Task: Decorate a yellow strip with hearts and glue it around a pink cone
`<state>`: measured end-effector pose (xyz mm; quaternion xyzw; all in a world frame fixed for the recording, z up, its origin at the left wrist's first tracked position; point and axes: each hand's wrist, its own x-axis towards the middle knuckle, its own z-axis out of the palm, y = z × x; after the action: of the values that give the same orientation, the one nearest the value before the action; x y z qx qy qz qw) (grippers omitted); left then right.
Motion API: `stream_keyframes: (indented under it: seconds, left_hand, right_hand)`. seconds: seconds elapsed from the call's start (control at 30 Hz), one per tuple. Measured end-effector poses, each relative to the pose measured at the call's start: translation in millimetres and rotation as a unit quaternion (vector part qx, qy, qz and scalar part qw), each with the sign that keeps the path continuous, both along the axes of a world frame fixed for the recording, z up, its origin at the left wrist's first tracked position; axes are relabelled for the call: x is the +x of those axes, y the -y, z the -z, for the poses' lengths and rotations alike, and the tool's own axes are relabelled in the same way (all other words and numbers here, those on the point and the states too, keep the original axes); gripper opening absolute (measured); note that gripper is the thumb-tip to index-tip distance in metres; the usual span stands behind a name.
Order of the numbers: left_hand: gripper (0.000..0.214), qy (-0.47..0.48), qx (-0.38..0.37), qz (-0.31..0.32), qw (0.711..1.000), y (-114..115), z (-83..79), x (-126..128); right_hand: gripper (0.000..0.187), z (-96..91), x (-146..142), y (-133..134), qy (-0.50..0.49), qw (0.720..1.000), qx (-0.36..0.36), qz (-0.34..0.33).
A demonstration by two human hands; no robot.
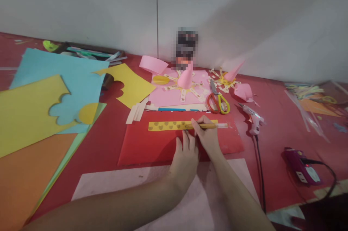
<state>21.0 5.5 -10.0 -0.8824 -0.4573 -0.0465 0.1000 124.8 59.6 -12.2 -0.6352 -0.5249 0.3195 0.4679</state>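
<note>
A yellow paper strip (160, 126) with a row of brownish heart shapes lies across a red sheet (152, 147). My right hand (208, 136) is closed around a golden-yellow pen (208, 126), its tip down at the strip near the last hearts. The far end of the pen looks pale and points right. Stretched fingers of my left hand (186, 153) rest at the strip's lower edge, just left of the pen tip. Behind the strip lie red-and-yellow-handled scissors (217, 102) and several cream paper strips (137, 112).
Pink paper cones (186, 77) stand on star-printed strips at the back. A glue gun (254, 118) lies right, its cord running forward; a purple power socket box (301, 167) sits farther right. Coloured sheets (29, 115) cover the left side. A pale sheet (108, 187) lies under my forearms.
</note>
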Motion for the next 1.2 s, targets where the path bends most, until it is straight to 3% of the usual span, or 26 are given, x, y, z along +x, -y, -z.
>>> stream_keyframes:
  seconds: [1.2]
  left_hand:
    - [0.034,0.030,-0.015,0.004,0.999,1.5,2.6,-0.1]
  right_hand:
    - [0.030,2.2,1.1,-0.2,0.004,1.000,0.005,0.013]
